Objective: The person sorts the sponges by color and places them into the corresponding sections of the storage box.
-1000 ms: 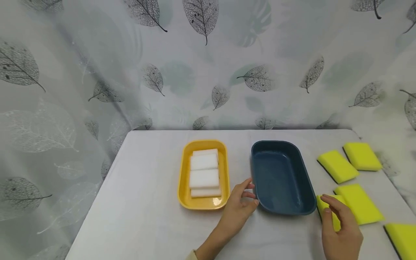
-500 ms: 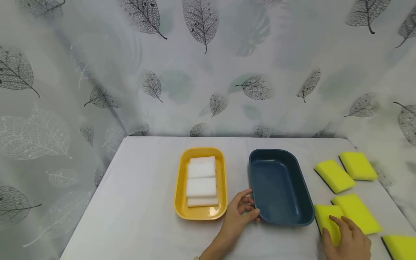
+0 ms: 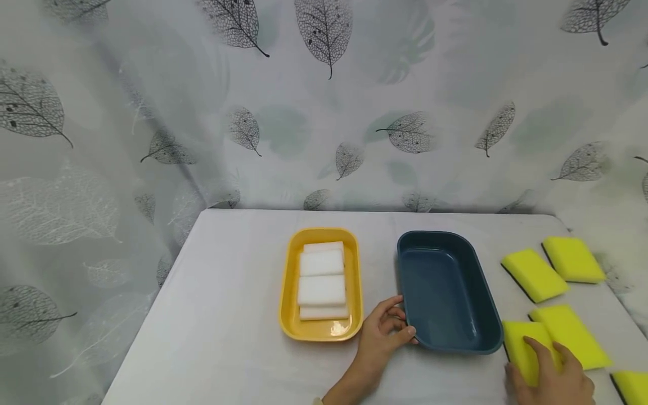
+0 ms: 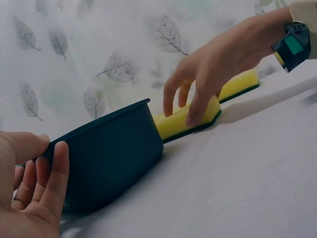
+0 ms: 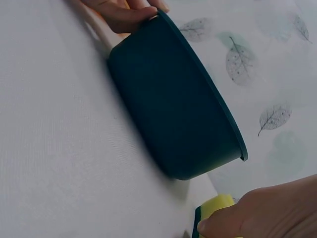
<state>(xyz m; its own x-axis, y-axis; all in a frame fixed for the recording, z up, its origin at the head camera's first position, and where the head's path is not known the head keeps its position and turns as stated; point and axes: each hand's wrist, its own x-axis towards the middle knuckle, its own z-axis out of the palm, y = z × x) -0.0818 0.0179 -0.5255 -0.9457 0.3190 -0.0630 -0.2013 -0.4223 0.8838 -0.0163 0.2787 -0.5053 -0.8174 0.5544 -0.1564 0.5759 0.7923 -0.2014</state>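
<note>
A deep dark blue basin (image 3: 450, 292) stands on the table, its inside bare. My left hand (image 3: 382, 343) holds it at the near left corner, thumb and fingers against the rim and outer wall, as the left wrist view shows up close. To the right of the basin lies a yellow sponge (image 3: 526, 343) with a dark green scouring layer underneath. My right hand (image 3: 552, 377) grips this sponge from above, thumb at its near left side and fingers on its top. In the right wrist view the thumb (image 5: 218, 225) presses the sponge's side.
Several more yellow scouring sponges (image 3: 536, 275) lie along the table's right side, one partly beside the gripped one. A yellow tray (image 3: 286, 287) with several white sponges (image 3: 321, 289) stands left of the basin. A leaf-patterned curtain (image 3: 304, 112) hangs behind the white table (image 3: 212, 315).
My right hand has come down onto the nearest yellow sponge, its fingers now on top of it. My left hand stays at the basin's corner. The head view has shifted slightly.
</note>
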